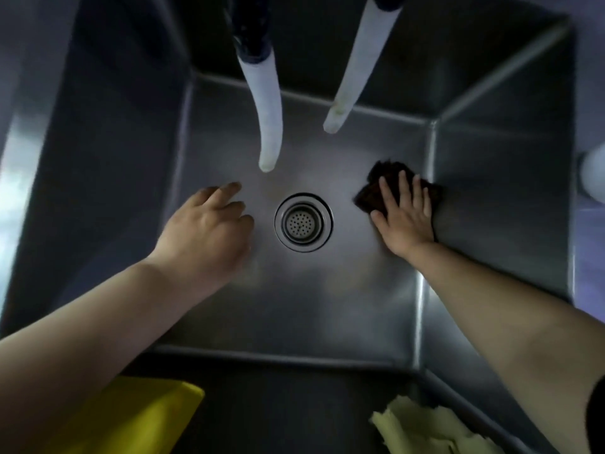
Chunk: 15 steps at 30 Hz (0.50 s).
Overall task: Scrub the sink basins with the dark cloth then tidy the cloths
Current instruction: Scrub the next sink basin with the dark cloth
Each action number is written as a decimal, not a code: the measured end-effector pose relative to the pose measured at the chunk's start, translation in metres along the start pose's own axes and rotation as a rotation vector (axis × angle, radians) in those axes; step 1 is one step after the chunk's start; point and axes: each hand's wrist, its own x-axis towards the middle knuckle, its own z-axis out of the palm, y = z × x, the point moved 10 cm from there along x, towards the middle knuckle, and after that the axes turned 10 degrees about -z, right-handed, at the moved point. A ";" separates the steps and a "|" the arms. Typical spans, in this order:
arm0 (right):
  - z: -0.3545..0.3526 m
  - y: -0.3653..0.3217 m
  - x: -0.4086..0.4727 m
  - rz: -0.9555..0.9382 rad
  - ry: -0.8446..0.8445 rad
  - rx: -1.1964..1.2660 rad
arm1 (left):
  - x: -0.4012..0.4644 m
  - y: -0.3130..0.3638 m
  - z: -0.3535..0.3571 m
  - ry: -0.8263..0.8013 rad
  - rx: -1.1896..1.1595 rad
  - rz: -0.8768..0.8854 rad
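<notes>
Under the right hand (404, 217), the dark cloth (376, 188) lies flat.

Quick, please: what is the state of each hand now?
Left hand: open, holding nothing.
Right hand: open, fingers flat, pressing the dark cloth.

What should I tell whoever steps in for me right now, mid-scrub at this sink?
Right hand: flat, fingers straight, pressing the dark cloth on the basin floor, right of the drain, close to the right wall.
Left hand: holds nothing, fingers loosely curled, over the floor left of the drain.
Two white hoses hang over the basin; no water seen running.
A pale cloth lies crumpled on the near ledge at right; a yellow thing lies at left.
Done: scrubbing is under way here; how much is covered cannot be told.
Left: finish this basin, do any others, tidy the cloths.
</notes>
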 end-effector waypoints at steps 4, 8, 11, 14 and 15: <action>0.030 -0.024 -0.061 -0.061 -0.091 -0.011 | -0.016 -0.003 0.001 -0.037 -0.027 0.004; 0.063 -0.068 -0.108 -0.238 -0.224 -0.013 | -0.030 -0.011 -0.003 -0.055 -0.025 -0.023; 0.061 -0.126 -0.130 -0.558 -0.196 -0.076 | -0.039 -0.012 -0.008 -0.073 -0.025 -0.029; 0.078 -0.169 -0.162 -0.932 -0.331 -0.174 | -0.044 -0.010 -0.015 -0.083 -0.032 -0.017; 0.076 -0.173 -0.170 -1.004 -0.342 -0.159 | -0.045 -0.010 -0.018 -0.082 -0.035 -0.021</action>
